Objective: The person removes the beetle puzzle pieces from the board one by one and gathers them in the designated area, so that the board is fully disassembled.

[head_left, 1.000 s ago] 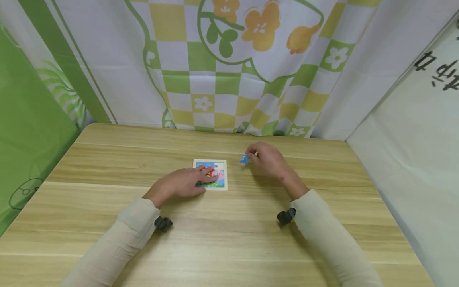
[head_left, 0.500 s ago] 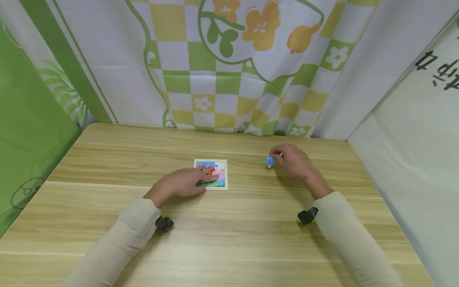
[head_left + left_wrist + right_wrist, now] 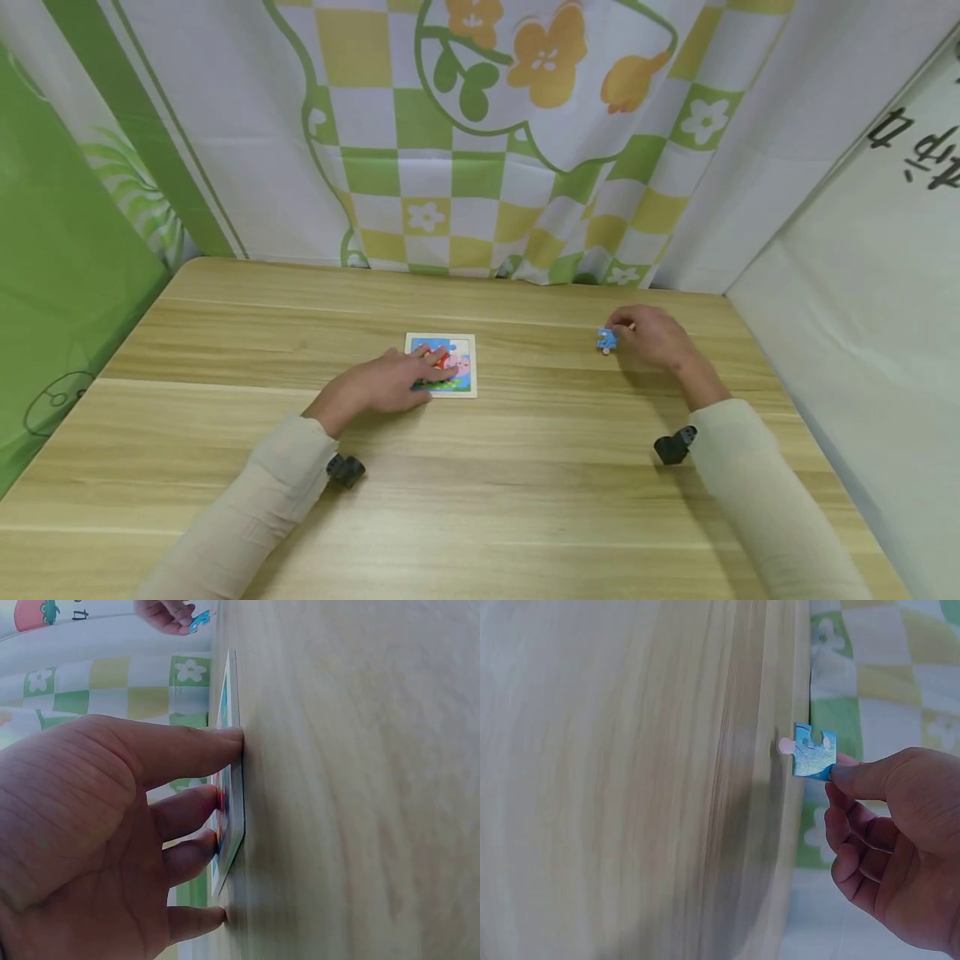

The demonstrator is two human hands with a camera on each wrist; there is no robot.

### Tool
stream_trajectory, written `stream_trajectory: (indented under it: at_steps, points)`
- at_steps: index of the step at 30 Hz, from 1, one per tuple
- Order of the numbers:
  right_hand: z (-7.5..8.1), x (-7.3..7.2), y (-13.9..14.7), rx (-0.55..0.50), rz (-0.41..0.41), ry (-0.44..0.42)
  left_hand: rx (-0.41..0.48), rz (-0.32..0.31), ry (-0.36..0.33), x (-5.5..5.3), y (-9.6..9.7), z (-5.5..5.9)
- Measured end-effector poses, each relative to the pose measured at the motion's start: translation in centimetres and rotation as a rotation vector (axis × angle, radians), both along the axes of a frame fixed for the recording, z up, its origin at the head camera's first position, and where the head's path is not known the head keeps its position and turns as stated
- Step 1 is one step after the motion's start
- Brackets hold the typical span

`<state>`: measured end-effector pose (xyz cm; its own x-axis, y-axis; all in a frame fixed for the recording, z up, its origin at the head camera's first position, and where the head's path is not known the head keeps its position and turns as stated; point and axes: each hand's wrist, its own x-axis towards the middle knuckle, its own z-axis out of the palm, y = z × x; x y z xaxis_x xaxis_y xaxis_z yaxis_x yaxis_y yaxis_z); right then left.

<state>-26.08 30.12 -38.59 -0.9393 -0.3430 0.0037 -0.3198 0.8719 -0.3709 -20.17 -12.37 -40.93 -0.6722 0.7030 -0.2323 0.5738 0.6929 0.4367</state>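
A small jigsaw puzzle (image 3: 462, 383) with a pale frame and a pink cartoon figure on blue and green lies flat on the table. Its top right corner shows a bare white patch. Over its left side rests my left hand (image 3: 386, 382), fingers spread, with fingertips touching the picture and the thumb at the near edge. Part of the picture is hidden beneath that hand. Well to the right, my right hand (image 3: 655, 336) pinches a blue puzzle piece (image 3: 814, 754) between thumb and forefinger, above the table. A pink tab sticks out of the piece.
The wooden table (image 3: 480, 500) reaches back to a checked green, yellow and white curtain (image 3: 480, 175). A green cloth (image 3: 67, 250) hangs at the left and a white sheet (image 3: 870, 292) at the right. Small black cameras sit at both wrists.
My right hand has moved to the right, away from the puzzle, carrying the blue puzzle piece. The piece has turned so its pink tab shows. My left hand has stayed on the puzzle.
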Motion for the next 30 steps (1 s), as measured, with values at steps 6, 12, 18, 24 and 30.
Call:
stream_trajectory:
  at_steps: [6,12,18,24,30]
  points:
    - [-0.5,-0.2,1.8,-0.008,-0.005,-0.022,0.006,-0.004,0.005,0.0,-0.1,-0.2]
    - [-0.4,-0.4,2.9,-0.007,-0.034,-0.057,0.006,-0.008,0.014,0.0,-0.2,-0.1]
    - [-0.1,-0.7,3.3,0.016,-0.043,-0.093,0.005,-0.011,0.024,0.0,-0.2,-0.1]
    - [-0.1,-0.9,3.7,0.066,-0.063,-0.105,-0.002,-0.001,0.023,0.1,-0.2,-0.1]
    - [-0.6,-1.3,4.2,0.112,-0.051,-0.081,0.005,-0.002,0.025,0.2,-0.2,0.0]
